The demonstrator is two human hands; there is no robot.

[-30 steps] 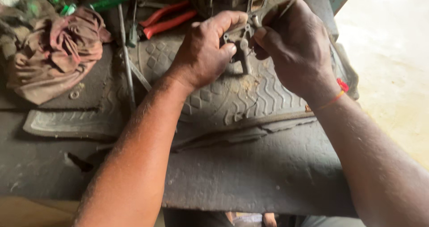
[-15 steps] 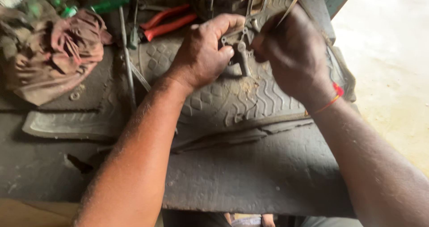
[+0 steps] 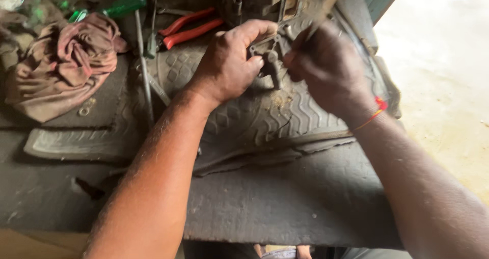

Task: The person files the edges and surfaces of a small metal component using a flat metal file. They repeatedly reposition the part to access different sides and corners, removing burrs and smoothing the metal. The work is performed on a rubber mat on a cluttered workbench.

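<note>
My left hand (image 3: 229, 63) grips a small grey metal part (image 3: 269, 58) over a dark patterned rubber mat (image 3: 265, 119). My right hand (image 3: 326, 68), blurred by motion, holds a thin stick-like tool (image 3: 323, 7) whose lower end meets the metal part. A red thread band circles my right wrist. A larger grimy metal assembly (image 3: 270, 2) sits just behind the two hands.
Red-handled pliers (image 3: 191, 27) and a green-handled screwdriver (image 3: 125, 5) lie at the back of the mat. A crumpled brownish rag (image 3: 66, 60) rests at the left. A long metal rod (image 3: 145, 70) lies beside the pliers. The workbench edge (image 3: 285, 228) is near me; pale floor at the right.
My right hand has shifted slightly and blurred while working the thin tool against the part. My left hand keeps its hold in the same spot.
</note>
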